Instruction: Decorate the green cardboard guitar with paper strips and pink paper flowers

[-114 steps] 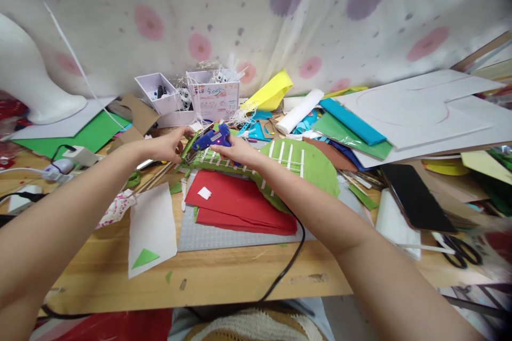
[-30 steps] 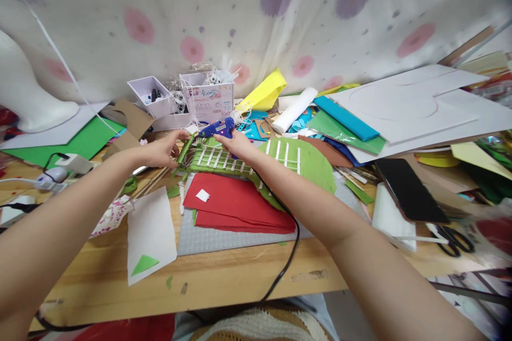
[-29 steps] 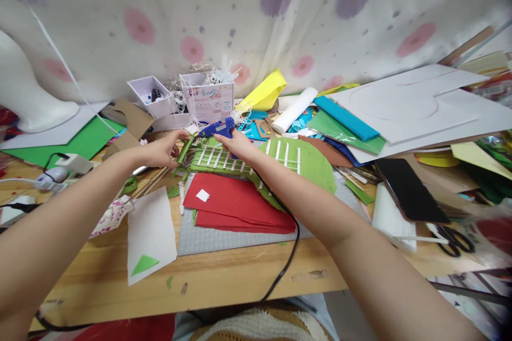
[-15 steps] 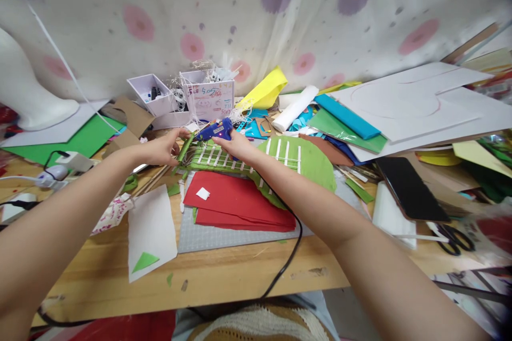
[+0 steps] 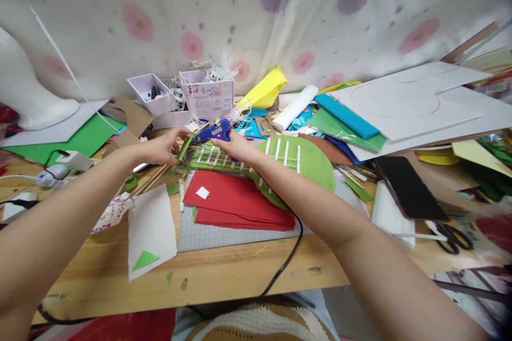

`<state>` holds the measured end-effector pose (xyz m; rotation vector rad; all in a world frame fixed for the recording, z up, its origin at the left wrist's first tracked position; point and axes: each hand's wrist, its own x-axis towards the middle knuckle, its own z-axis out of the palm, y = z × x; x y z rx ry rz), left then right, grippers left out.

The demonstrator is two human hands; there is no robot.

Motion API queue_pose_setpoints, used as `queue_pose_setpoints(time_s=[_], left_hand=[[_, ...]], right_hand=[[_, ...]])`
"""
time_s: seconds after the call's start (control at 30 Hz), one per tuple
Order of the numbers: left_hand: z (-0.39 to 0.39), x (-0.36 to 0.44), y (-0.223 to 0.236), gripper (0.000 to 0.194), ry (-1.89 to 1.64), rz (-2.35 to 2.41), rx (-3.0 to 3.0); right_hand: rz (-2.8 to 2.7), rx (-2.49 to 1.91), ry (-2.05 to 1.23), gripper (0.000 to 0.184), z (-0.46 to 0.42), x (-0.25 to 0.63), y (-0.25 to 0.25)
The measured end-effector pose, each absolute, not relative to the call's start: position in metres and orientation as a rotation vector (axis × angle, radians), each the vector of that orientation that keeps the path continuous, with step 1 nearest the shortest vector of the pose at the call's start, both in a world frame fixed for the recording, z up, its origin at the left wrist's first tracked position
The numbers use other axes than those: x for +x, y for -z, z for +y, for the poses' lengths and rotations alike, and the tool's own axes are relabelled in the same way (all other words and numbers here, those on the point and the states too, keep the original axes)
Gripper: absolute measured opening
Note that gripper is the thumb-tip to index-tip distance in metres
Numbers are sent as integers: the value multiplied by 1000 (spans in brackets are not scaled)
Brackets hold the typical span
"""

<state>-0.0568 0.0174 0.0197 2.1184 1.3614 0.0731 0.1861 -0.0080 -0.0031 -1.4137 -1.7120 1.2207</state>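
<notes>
In my right hand (image 5: 236,146) is a blue hot glue gun (image 5: 213,131), its nozzle pointing left toward the end of a green felt guitar shape (image 5: 316,162). White strips cross the guitar's neck and body, with thin strings along it. My left hand (image 5: 168,148) grips the narrow left end of the green felt guitar between thumb and fingers. Below the neck lie folded red felt sheets (image 5: 240,200) with a small white square (image 5: 202,192) on top. The glue gun's black cord (image 5: 294,248) runs under my right forearm to the table edge.
A grey cutting mat (image 5: 224,240) lies under the felt. White boxes (image 5: 210,98) of wires stand behind my hands. On the right are a black phone (image 5: 412,186), scissors (image 5: 454,237) and large white boards (image 5: 420,101). A white paper sheet (image 5: 152,229) lies at left.
The glue gun has shifted very slightly left and down in my right hand. My left hand keeps its hold on the guitar's end.
</notes>
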Motion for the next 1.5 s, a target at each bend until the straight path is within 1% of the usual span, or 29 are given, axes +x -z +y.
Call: queue_pose_setpoints(time_s=[0.27, 0.67, 1.0, 1.13, 1.3, 1.5], left_hand=[[16, -54, -23, 84, -43, 1400, 2141], [14, -51, -26, 84, -20, 1403, 2137], [16, -51, -23, 86, -15, 1394, 2140], [17, -50, -20, 86, 38, 1424, 2199], [16, -45, -19, 84, 210, 1475, 2300], [17, -39, -20, 83, 233, 1488, 2379]], right_hand=[[-1691, -1450, -1196, 25, -9, 187, 0], [-1817, -1310, -1345, 25, -17, 190, -1], [-1870, -1318, -1337, 24, -19, 190, -5], [-1761, -1315, -1347, 23, -11, 205, 0], [-1601, -1355, -1335, 17, -6, 232, 1], [-1557, -1316, -1337, 16, -12, 245, 1]])
